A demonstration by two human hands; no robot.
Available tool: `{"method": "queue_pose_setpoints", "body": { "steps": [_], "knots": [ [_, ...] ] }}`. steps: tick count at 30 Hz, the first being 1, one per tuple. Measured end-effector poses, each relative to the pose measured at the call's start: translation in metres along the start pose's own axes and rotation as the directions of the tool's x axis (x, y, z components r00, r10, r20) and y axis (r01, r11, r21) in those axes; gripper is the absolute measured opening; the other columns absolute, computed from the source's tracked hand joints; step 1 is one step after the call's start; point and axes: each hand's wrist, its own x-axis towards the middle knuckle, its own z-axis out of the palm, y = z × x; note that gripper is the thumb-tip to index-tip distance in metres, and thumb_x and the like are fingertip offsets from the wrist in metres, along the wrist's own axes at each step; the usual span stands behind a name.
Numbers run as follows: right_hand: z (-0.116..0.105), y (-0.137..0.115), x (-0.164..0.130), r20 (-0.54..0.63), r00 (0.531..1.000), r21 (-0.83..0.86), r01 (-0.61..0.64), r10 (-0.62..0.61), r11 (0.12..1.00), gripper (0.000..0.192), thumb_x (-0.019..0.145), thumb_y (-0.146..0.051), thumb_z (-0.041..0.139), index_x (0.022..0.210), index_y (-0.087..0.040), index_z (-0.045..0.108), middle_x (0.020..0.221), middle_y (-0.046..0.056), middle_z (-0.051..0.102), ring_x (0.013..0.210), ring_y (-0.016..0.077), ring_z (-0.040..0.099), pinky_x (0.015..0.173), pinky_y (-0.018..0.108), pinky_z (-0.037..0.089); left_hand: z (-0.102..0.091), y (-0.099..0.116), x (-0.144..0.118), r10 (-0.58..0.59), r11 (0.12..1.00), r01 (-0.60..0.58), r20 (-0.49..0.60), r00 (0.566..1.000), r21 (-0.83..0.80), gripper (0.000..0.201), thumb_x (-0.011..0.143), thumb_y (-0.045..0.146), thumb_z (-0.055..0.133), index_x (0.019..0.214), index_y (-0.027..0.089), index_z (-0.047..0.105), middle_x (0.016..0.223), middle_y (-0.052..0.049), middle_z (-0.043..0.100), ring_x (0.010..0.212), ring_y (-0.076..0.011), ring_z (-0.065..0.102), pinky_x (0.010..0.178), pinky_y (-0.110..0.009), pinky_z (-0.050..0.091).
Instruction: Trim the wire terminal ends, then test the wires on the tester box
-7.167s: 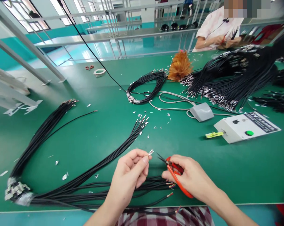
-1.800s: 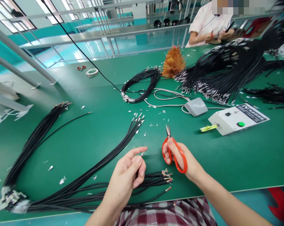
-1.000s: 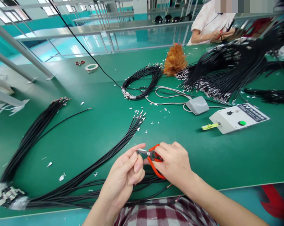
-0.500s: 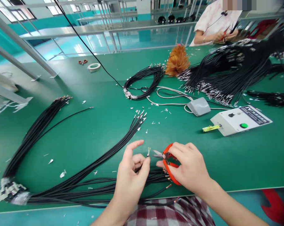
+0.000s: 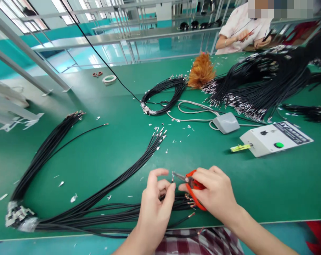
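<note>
Now left fingers (image 5: pixel 169 199) pinch a cable end (image 5: pixel 172 180) while right fingers (image 5: pixel 207 177) clasp scissors (image 5: pixel 187 180) perhaps touching its wires (image 5: pixel 173 174).

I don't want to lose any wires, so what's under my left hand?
Black cables pass beneath your left hand, over the green table; coppery ends show near your right hand. The stretch directly under the left hand is covered, so I can't tell what else lies there.

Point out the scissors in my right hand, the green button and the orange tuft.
Scissors (image 5: pixel 187 180): head view, on the metal pivot between blades and handles.
Green button (image 5: pixel 279 145): head view, on its round top.
Orange tuft (image 5: pixel 202 72): head view, on the middle of its fluff.
</note>
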Motion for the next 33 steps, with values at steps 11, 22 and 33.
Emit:
{"method": "queue_pose_setpoints", "body": {
  "steps": [11, 22, 33],
  "knots": [
    [0.000, 0.017, 0.001, 0.099, 0.932, 0.367, -0.360, 0.348, 0.858, 0.035, 0.084, -0.047, 0.056, 0.062, -0.020, 0.051, 0.062, 0.000, 0.052, 0.060, 0.0143, 0.048, 0.059, 0.026, 0.040, -0.073, -0.023, 0.067, 0.237, 0.480, -0.142, 0.028, 0.971, 0.865, 0.018, 0.086, 0.010, 0.043, 0.077, 0.017, 0.057, 0.077, -0.008, 0.060, 0.075, -0.0256, 0.055, 0.069, -0.038, 0.044],
    [0.005, 0.021, -0.002, 0.154, 0.909, 0.364, -0.416, 0.387, 0.833, 0.038, 0.084, -0.049, 0.054, 0.061, -0.021, 0.045, 0.063, -0.001, 0.047, 0.061, 0.0144, 0.044, 0.060, 0.026, 0.039, -0.076, -0.034, 0.061, 0.259, 0.241, -0.151, 0.086, 0.962, 0.959, 0.020, 0.085, 0.008, 0.038, 0.082, 0.017, 0.055, 0.081, -0.009, 0.061, 0.077, -0.0247, 0.057, 0.070, -0.036, 0.047],
    [0.005, 0.028, -0.010, 0.209, 0.873, 0.452, -0.486, 0.441, 0.748, 0.039, 0.082, -0.050, 0.055, 0.060, -0.020, 0.042, 0.061, -0.003, 0.039, 0.058, 0.0124, 0.037, 0.054, 0.024, 0.035, -0.082, -0.032, 0.060, 0.267, 0.189, -0.215, 0.161, 0.950, 0.958, 0.022, 0.086, 0.010, 0.037, 0.074, 0.020, 0.053, 0.074, -0.006, 0.059, 0.070, -0.0221, 0.057, 0.067, -0.033, 0.046]
  ]
}}
